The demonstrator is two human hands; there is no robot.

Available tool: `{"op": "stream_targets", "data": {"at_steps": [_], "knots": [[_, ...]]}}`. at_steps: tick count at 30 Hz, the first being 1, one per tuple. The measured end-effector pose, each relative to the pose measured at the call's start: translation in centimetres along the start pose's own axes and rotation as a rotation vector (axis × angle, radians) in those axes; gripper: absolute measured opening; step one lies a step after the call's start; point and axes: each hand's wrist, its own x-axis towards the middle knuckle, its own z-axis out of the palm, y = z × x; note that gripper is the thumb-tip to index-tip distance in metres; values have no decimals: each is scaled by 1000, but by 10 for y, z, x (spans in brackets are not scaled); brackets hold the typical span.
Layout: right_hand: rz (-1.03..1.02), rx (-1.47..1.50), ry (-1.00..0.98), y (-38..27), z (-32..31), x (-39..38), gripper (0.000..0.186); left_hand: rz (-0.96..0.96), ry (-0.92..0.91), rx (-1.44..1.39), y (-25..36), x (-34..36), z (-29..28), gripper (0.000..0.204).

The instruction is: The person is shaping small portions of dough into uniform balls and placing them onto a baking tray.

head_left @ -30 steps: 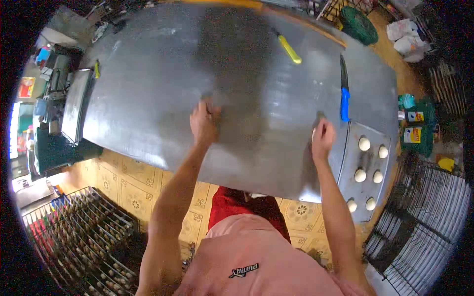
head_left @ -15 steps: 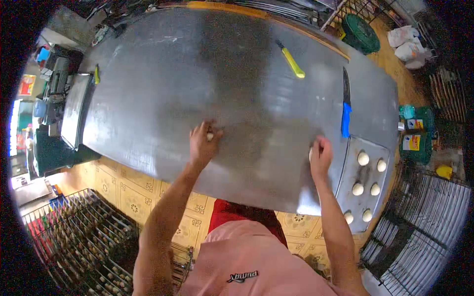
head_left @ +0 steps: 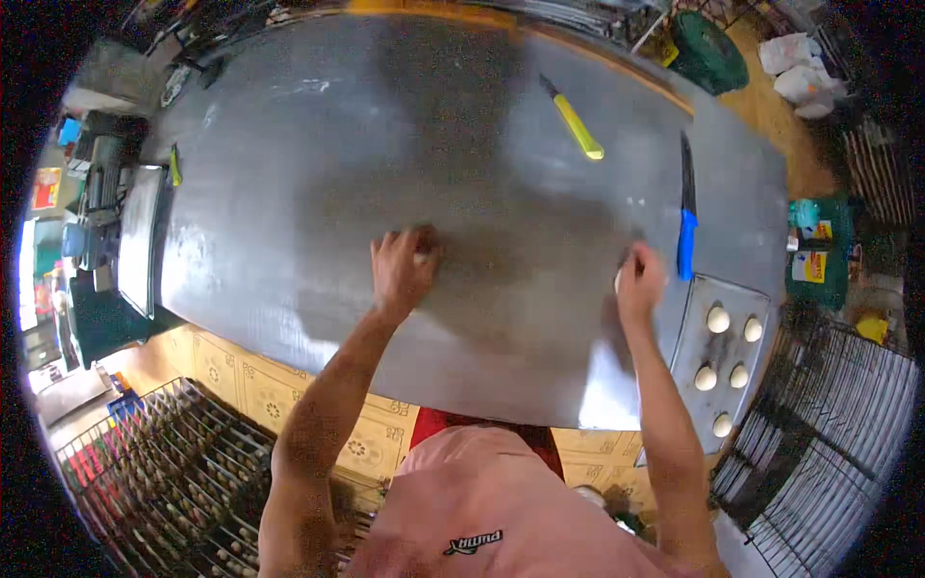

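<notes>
My left hand (head_left: 403, 272) is cupped low over the metal tabletop, its fingers curled round a small pale dough ball (head_left: 421, 257) that shows by the thumb. To the right, my right hand (head_left: 642, 286) is closed, slightly blurred, with the edge of another pale dough ball (head_left: 619, 281) visible on its left side. Close to my right forearm lies a metal tray (head_left: 690, 335) bearing several round dough balls (head_left: 718, 320) set apart in rows. My forearm covers part of the tray's near left side.
A blue-handled knife (head_left: 686, 246) lies just above the tray. Farther back is a yellow-handled knife (head_left: 578, 130), and a small yellow-green tool (head_left: 175, 166) rests at the far left. Wire racks (head_left: 838, 433) stand right of the table, and a loaded rack (head_left: 164, 472) stands lower left.
The view has shifted a little. My right hand has moved slightly farther up the table, while my left stays cupped over its dough ball. One near-left tray ball has gone behind my forearm.
</notes>
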Motion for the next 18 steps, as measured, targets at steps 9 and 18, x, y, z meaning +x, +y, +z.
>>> {"op": "stream_targets", "data": {"at_steps": [9,18], "knots": [[110,-13,-19,-43,26,36,20,63,-104,62,5,13,18,25],[54,-208,47,-63,61,69,19,270,203,-87,20,77,44,27]]}}
